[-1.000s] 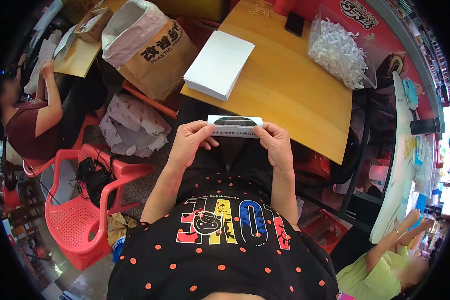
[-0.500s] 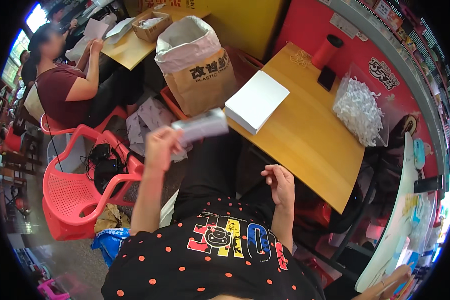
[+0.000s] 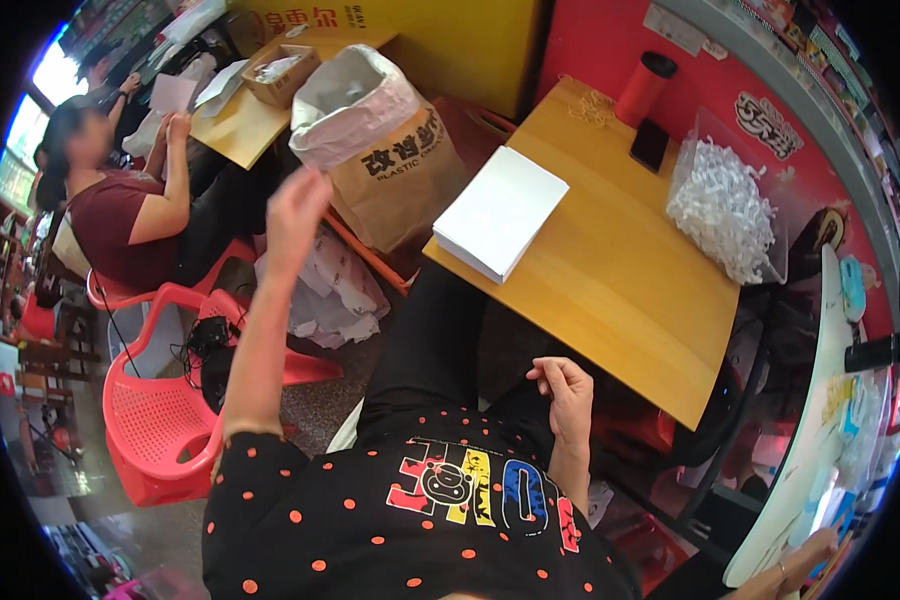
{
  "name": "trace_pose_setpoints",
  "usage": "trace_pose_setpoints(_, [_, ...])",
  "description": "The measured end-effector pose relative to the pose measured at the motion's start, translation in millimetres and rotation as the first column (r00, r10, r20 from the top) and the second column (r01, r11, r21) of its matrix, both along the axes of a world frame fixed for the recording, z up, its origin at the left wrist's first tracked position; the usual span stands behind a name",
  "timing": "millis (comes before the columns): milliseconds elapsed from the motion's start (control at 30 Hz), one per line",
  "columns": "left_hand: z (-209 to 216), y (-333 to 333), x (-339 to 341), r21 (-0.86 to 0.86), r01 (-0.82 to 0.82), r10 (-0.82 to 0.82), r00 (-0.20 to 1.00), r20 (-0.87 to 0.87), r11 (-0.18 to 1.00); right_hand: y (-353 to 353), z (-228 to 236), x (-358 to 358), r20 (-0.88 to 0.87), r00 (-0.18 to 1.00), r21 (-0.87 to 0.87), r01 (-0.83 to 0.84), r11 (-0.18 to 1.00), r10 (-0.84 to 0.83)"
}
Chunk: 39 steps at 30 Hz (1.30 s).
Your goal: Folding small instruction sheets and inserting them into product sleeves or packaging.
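My single head-worn fisheye view looks steeply down from above the torso, facing the wooden worktop [image 3: 610,270] close ahead; edges bend near its rim.

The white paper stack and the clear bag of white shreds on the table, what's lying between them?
Nothing: in the head view, only bare wooden table lies between the white paper stack and the clear bag of white shreds.

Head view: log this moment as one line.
left hand raised, empty, beside lined brown sack | right hand empty, on lap | white stack on table
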<state>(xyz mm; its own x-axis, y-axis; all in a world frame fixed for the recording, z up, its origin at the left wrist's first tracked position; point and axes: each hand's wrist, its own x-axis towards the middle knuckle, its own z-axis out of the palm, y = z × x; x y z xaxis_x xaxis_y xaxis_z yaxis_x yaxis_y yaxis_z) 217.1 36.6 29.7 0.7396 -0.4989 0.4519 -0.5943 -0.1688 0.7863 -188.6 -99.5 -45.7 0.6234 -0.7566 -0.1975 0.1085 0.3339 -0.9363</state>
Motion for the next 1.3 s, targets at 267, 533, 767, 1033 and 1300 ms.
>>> trace_pose_setpoints(267, [-204.6, 252.5, -246.5, 0.484, -0.214, 0.356, 0.907, -0.224, 0.848, -38.6, 50.7, 55.4, -0.241, 0.969, -0.755, -0.148, 0.639, -0.059])
trace_pose_setpoints(533, [-236.5, 390.7, -367.7, 0.792, -0.052, 0.743, 0.389, -0.545, 0.608, -60.2, 46.3, 122.5, -0.36, 0.902, -0.932, -0.341, 0.118, -0.238])
trace_pose_setpoints(767, [-230.1, 396.4, -360.9, 0.801, 0.0, 0.743, 0.372, -0.556, 0.599, -61.7, 44.7, 121.6, -0.415, 0.88, -0.907, -0.421, 0.028, -0.231])
trace_pose_setpoints(1033, [-220.4, 392.9, -339.9, 0.799, 0.06, 0.719, 0.4, -0.568, 0.598, -66.0, 30.8, 127.0, -0.23, 0.932, -0.95, -0.278, -0.143, -0.28])
trace_pose_setpoints(1300, [-215.4, 396.9, -334.0, 0.8, 0.126, 0.707, 0.403, -0.581, 0.587, -82.4, 48.7, 98.4, 0.199, 0.923, -0.98, 0.197, -0.038, -0.331])
